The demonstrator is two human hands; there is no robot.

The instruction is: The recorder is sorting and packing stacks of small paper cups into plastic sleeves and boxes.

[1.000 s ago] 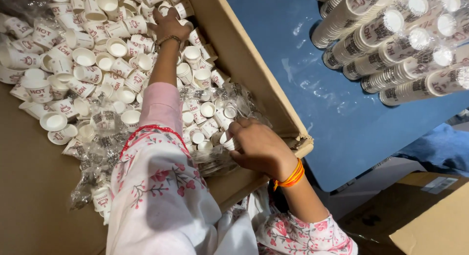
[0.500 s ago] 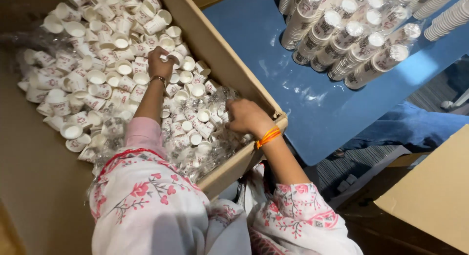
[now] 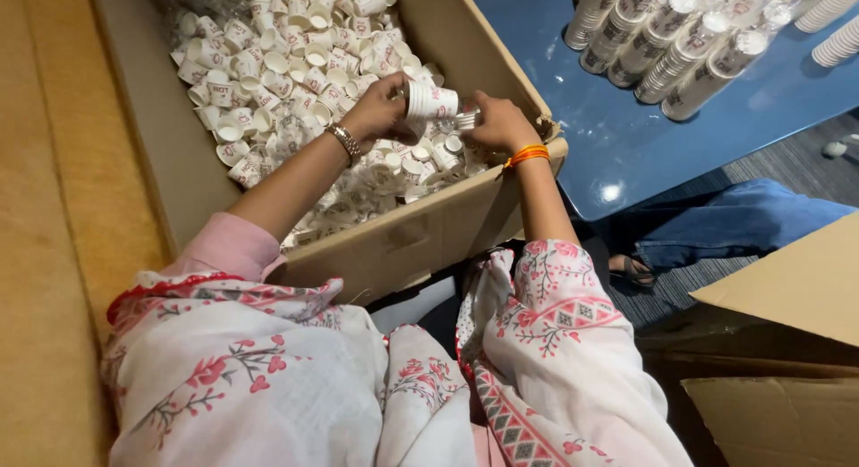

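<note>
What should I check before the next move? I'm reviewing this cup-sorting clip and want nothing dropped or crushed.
1. Left hand grips the short stack of paper cups: ok, fingers wrap its rim end.
2. Right hand is at the stack's other end: ok, though whether it holds a cup cannot tell.
3. Stack uncrushed: ok, the sides look round.
4. Stack is above the cardboard box, so a slip lands on the loose cups: ok.
5. Room on the blue table beside the long cup stacks: ok, bare surface near the box.
6. Plastic liner clear of the hands: cannot tell.
</note>
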